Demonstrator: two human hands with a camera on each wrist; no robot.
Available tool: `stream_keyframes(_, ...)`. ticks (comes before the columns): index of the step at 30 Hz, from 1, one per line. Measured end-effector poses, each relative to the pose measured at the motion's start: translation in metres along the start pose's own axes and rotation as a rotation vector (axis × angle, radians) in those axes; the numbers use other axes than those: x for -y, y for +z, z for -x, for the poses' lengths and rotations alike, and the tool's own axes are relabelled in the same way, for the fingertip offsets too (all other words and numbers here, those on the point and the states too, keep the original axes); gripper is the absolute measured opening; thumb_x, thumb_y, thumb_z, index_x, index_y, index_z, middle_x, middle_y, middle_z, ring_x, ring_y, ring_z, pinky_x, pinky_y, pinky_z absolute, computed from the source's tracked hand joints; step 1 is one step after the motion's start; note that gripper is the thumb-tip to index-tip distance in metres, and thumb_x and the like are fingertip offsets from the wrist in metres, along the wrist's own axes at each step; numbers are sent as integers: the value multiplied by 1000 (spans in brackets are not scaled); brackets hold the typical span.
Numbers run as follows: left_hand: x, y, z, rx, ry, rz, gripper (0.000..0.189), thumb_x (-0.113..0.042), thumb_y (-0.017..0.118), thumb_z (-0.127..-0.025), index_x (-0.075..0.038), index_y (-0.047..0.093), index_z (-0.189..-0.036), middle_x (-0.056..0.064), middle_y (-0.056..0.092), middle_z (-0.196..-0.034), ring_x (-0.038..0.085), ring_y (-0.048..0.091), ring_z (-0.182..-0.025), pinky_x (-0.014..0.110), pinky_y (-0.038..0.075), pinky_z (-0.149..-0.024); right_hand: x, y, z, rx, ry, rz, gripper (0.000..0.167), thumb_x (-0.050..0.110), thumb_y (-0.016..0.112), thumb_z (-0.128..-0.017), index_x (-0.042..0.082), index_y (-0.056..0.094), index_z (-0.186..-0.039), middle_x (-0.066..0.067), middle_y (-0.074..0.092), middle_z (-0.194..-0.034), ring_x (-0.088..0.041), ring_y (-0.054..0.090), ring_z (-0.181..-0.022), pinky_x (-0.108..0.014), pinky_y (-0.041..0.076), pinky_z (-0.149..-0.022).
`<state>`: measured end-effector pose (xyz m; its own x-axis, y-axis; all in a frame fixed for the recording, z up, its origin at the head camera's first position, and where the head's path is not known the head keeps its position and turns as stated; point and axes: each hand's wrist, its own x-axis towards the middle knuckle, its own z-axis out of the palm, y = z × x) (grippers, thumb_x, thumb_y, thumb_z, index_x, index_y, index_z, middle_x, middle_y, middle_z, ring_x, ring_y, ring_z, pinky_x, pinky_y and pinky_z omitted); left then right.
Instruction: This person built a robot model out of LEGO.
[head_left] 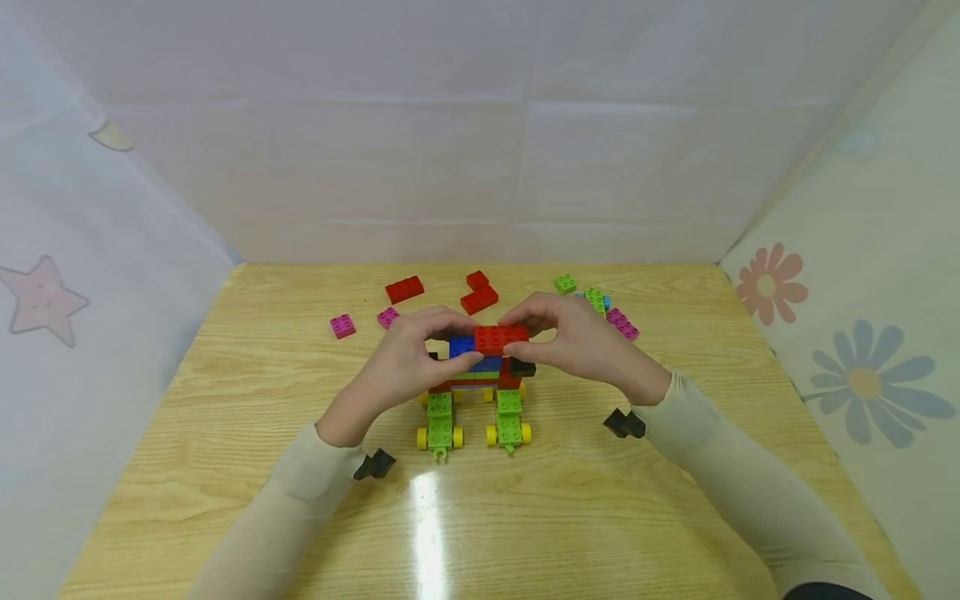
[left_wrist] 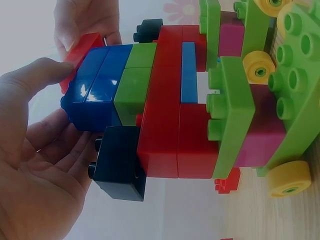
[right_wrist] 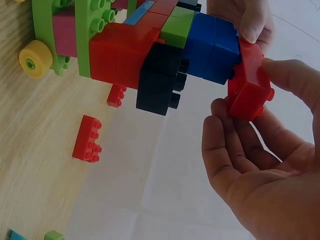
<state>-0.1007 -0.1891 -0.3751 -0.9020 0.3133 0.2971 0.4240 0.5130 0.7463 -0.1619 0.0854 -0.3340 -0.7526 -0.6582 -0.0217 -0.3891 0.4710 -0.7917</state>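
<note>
A brick model on yellow wheels stands in front of me, with lime green bases [head_left: 440, 421], red bricks [left_wrist: 165, 100], a lime green layer [left_wrist: 134, 82] and blue bricks [left_wrist: 102, 75] stacked upward. Black bricks [right_wrist: 160, 77] stick out at its sides. On top, a red brick [head_left: 501, 337] touches the blue ones and overhangs to the right, slightly tilted in the right wrist view. My right hand [head_left: 581, 342] pinches this red brick between thumb and fingers. My left hand [head_left: 408, 360] grips the blue bricks, thumb in front near the red brick, fingers behind.
Behind the model lie loose red bricks [head_left: 405, 289] and pink bricks [head_left: 342, 326]. At the back right are lime green bricks [head_left: 566, 284] and a magenta brick [head_left: 622, 323]. The wooden table [head_left: 285, 400] meets pale cloth walls [head_left: 480, 183] at the back and sides.
</note>
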Motion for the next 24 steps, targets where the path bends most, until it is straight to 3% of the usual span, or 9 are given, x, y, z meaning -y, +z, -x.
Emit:
stream_keyframes(9,-2,-1,-1,11,2,-31,30,-24,89,-98,-16,81,-126,-2,80,-122,19,79,-110,48,68,-96,1,1,0,-1,27,13,33,30,85,-101,20,79,-132,2,79,-131,-23,76,-120,-60,58,-113)
stream_keyframes(14,2,-1,0,44,-20,-30,33,-22,89,-99,-11,79,-129,4,80,-125,24,79,-109,55,68,-96,0,1,0,-3,16,24,35,29,85,-101,19,79,-134,0,79,-132,-24,76,-120,-58,59,-113)
stream_keyframes(24,5,-3,5,85,-72,-44,38,-23,90,-98,-12,78,-132,4,81,-126,26,81,-110,51,69,-98,-3,0,0,8,-14,59,36,27,85,-101,17,80,-135,0,80,-127,-26,78,-116,-56,63,-106)
